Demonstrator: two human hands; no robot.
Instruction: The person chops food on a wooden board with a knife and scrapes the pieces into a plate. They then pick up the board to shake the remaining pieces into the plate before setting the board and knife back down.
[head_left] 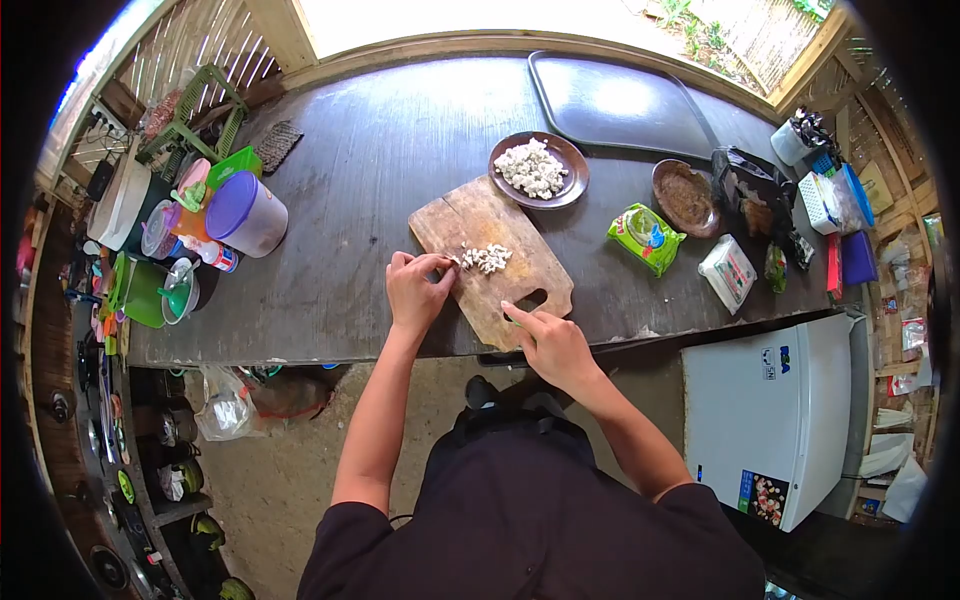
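Observation:
A worn wooden cutting board point(470, 220) with a handle hole lies at a slant on the dark table. Small white chopped pieces point(487, 259) are heaped on its middle. My left hand point(418, 290) is at the board's left edge, thumb and fingers pinched together beside the heap; what they hold is too small to name. My right hand point(552, 345) is closed near the handle hole, with a bit of something green showing at its fingers; the rest of that object is hidden. Behind the board, a brown plate point(578, 184) bears a pile of white pieces point(531, 168).
Right of the board are a green packet point(646, 238), a brown dish point(686, 198), a white package point(727, 274) and a black bag point(752, 185). A dark tray point(620, 105) lies at the back. A purple-lidded tub point(247, 215) and other containers stand left. A white freezer point(745, 410) is below right.

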